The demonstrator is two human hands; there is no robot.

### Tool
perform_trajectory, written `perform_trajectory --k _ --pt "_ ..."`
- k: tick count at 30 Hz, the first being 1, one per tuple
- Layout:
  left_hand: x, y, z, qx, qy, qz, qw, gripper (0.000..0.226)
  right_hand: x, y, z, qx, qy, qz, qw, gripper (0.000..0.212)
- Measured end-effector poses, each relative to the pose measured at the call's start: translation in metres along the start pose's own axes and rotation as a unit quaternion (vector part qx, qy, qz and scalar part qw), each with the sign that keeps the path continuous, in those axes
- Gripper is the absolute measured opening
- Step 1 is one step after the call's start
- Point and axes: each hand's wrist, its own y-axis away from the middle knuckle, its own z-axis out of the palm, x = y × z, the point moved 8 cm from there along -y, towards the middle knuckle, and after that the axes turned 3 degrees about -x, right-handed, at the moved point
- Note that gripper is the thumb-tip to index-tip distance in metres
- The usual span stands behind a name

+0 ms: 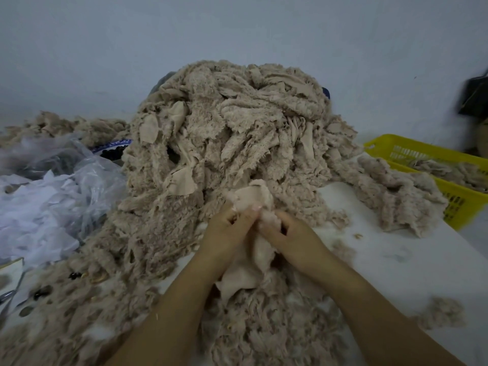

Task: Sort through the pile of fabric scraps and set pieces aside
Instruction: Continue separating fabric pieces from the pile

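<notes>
While both hands, left hand (227,231) and right hand (290,237), pinch one beige fleece scrap (250,199), scrap pile (232,133) sits behind; no readable writing.

The pile of fabric scraps (232,133) is showing beige cloth, shaggy and curly on one face, smooth and matt on its flat backing; the pale scrap (253,194) is looking softer, fluffy at its edges. The basket (459,202) is showing slotted yellow plastic, the bags (89,167) are glinting as thin, crinkled clear plastic, and the tabletop (396,260) is looking smooth, white and matt.
</notes>
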Motion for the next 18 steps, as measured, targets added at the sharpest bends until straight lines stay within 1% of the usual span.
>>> perform_trajectory --k 2,4,6,9,11,12,14,16,18 --pt "0.000 -0.004 -0.011 0.057 -0.023 0.016 0.998 0.039 0.000 0.001 -0.007 0.017 -0.053 0.015 0.998 0.026" --pt "-0.001 -0.007 -0.020 0.098 -0.048 0.029 0.994 0.049 -0.001 0.001 -0.014 0.036 -0.113 0.022 0.993 0.027" --pt "-0.001 -0.008 -0.024 0.118 -0.059 0.045 0.990 0.055 -0.004 0.000 -0.015 0.046 -0.158 0.014 0.986 0.023" --pt "0.007 -0.005 -0.027 0.144 -0.128 0.086 0.978 0.047 -0.007 0.000 -0.019 0.069 -0.225 0.005 0.972 0.018" --pt "0.015 -0.002 -0.025 0.151 -0.176 0.121 0.965 0.042 -0.008 0.000 -0.018 0.051 -0.305 0.004 0.951 0.014" --pt "0.019 0.000 -0.023 0.145 -0.185 0.134 0.963 0.039 -0.008 0.001 -0.018 0.040 -0.341 0.004 0.939 0.013" --pt "0.022 0.000 -0.015 0.101 -0.159 0.154 0.970 0.036 -0.008 0.001 -0.018 0.037 -0.373 0.004 0.927 0.013" --pt "0.016 -0.001 -0.001 0.026 -0.098 0.145 0.984 0.045 -0.009 0.001 -0.019 0.039 -0.365 -0.002 0.930 0.013" --pt "0.015 0.001 0.010 -0.029 -0.065 0.119 0.990 0.054 -0.012 0.002 -0.020 0.045 -0.339 -0.008 0.940 0.015"
